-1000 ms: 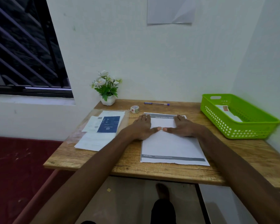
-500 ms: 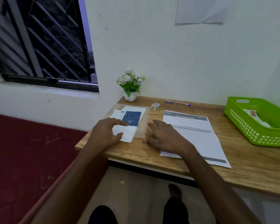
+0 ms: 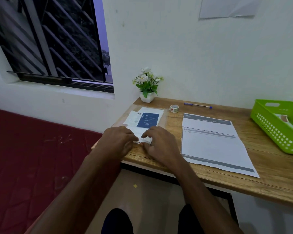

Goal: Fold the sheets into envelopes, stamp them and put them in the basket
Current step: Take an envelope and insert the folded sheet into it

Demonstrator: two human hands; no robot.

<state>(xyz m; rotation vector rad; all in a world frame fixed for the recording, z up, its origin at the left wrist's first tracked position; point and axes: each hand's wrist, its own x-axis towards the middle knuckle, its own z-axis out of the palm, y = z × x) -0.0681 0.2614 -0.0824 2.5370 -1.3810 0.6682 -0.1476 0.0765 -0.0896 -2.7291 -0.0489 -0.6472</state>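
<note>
Right between the left hand [image 3: 118, 141] and right hand [image 3: 161, 144], both sets of fingertips are pinching a thin, floppy sheet [image 3: 143, 138], so probably lifting by its near edge is working best.

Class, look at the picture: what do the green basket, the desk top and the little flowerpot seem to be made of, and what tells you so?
Green basket: likely moulded plastic; uniform bright colour, regular grid of holes.
Desk top: wood or wood-look laminate, matt; visible grain lines, which one is unclear.
Flowerpot: smooth white, ceramic or plastic; too small to tell.
</note>
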